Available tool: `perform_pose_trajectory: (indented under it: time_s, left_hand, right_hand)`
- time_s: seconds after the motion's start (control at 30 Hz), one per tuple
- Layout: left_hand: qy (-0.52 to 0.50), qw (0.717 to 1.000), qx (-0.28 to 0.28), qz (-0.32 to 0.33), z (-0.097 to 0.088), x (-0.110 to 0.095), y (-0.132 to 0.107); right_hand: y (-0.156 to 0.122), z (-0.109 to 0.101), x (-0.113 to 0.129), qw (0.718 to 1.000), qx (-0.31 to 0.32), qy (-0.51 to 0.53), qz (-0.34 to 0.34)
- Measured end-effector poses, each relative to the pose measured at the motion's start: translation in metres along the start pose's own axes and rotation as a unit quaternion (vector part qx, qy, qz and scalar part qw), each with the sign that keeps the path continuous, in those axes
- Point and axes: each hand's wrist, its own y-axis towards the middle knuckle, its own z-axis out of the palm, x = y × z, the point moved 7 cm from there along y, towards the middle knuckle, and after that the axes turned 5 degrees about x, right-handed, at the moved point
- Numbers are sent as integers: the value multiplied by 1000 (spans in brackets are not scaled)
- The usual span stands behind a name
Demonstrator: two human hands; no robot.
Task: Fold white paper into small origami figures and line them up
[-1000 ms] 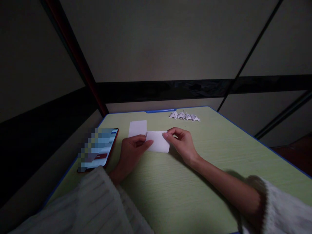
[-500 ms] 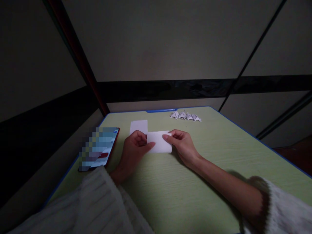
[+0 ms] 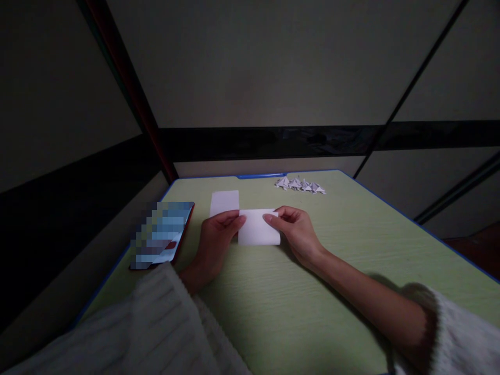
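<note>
A small white paper sheet (image 3: 258, 229) lies on the green table (image 3: 297, 302), folded over so its near edge is rounded. My left hand (image 3: 214, 242) pinches its left top corner with thumb and fingers. My right hand (image 3: 299, 232) pinches its right top corner the same way. Both hands rest on the tabletop, with white knitted sleeves behind them. A second white paper (image 3: 224, 202) lies flat just beyond my left hand.
A phone in a red case (image 3: 164, 234) lies at the table's left edge, its screen lit. Several small folded white paper pieces (image 3: 300, 185) sit in a row near the far edge. Dark wall panels and a red post stand behind.
The folded paper has been pressed flatter and squared up. My left fingers shifted from its near left side up to the top left corner. The view drifted slightly.
</note>
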Motion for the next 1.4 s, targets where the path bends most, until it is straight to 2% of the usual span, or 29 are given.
perform_pose_trajectory:
  time_s: [0.2, 0.87, 1.4]
  left_hand:
    - [27, 999, -8, 23, -2, -2, 1]
    - [71, 997, -21, 27, -5, -2, 1]
    - [72, 996, -46, 1, -4, -5, -1]
  right_hand:
    - [0, -1, 0, 1000, -1, -2, -4]
    - [0, -3, 3, 1000, -21, -17, -15]
    - [-1, -4, 3, 999, -27, -33, -13]
